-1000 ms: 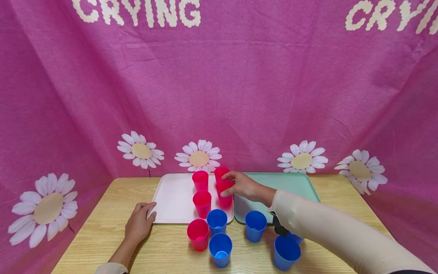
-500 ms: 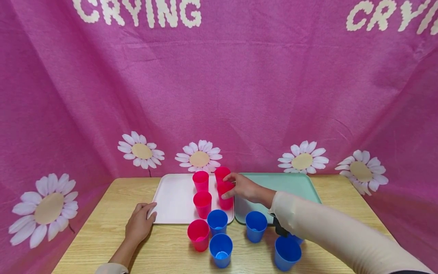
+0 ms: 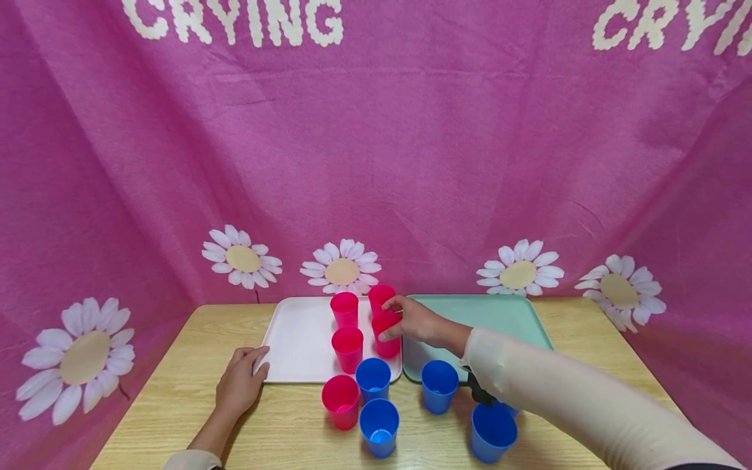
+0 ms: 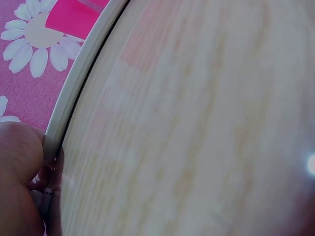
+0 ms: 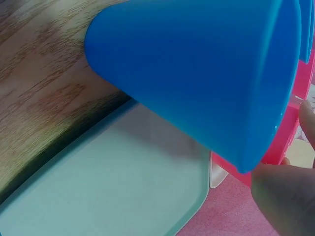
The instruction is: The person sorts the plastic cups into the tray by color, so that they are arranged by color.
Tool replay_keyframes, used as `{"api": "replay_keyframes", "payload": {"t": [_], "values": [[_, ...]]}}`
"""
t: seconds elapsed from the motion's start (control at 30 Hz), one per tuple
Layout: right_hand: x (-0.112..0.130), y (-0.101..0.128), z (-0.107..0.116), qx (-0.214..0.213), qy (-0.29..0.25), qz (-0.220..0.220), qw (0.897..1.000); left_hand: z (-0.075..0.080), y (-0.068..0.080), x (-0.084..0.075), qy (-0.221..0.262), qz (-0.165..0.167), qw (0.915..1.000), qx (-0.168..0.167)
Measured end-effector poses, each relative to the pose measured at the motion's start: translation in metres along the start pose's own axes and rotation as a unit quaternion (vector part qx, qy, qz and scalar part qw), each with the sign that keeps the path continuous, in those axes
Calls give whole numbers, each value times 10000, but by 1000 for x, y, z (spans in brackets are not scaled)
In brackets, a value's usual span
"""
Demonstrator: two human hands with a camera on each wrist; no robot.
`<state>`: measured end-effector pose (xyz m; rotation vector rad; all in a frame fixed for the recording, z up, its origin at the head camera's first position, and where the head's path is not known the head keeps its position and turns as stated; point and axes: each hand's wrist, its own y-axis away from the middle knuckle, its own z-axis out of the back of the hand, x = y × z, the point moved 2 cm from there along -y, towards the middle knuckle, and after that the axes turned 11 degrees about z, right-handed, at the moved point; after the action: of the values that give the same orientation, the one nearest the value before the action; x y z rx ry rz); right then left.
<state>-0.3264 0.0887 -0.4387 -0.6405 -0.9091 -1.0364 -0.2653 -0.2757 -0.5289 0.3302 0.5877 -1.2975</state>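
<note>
My right hand [image 3: 425, 323] grips a red cup [image 3: 386, 338] by its rim, at the right side of the white tray [image 3: 299, 339]. Behind it stands another red cup [image 3: 380, 297], and two more, a far one [image 3: 344, 309] and a nearer one [image 3: 348, 350], form a row to its left. At the tray's left edge, my left hand [image 3: 237, 385] pinches the rim. The left wrist view shows the thumb [image 4: 19, 157] against that tray rim [image 4: 81, 69]. In the right wrist view, a blue cup [image 5: 187, 64] covers much of the held cup.
A green tray [image 3: 493, 316] adjoins the white one on the right. In front of the trays, on the wooden table [image 3: 288, 437], stand a red cup [image 3: 340, 402] and several blue cups [image 3: 379, 427], one partly hidden by my right sleeve. A pink curtain [image 3: 376, 163] hangs behind.
</note>
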Motion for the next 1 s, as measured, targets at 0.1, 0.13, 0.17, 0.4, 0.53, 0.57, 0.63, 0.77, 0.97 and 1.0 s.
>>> {"api": "replay_keyframes", "payload": {"t": [0.1,0.13,0.17,0.4,0.53,0.57,0.63,0.77,0.97,1.0], "values": [[1,1,2,-22,20,-21,10000,-1,0,-1,-2,7,10000,12],[1,2,2,-31,27,-50,10000,-1,0,-1,-1,8,10000,18],[2,2,3,-41,3,-79,10000,0,0,-1,1,19,10000,19],[9,4,8,-78,-212,-70,9997,0,0,-2,-8,24,10000,19],[12,5,10,-108,-314,-103,9994,0,0,-1,-54,29,10000,41],[13,6,10,-137,-324,-130,9993,0,0,0,-67,32,10000,48],[15,7,11,-185,-325,-128,9992,-1,0,0,-66,36,10000,59],[19,9,14,-295,-345,-154,9989,-1,-1,0,-43,47,9999,79],[27,15,15,-378,-357,-147,9985,-1,-1,1,-50,40,10000,65],[29,17,15,-379,-348,-131,9986,-1,-1,1,-51,38,10000,55]]}}
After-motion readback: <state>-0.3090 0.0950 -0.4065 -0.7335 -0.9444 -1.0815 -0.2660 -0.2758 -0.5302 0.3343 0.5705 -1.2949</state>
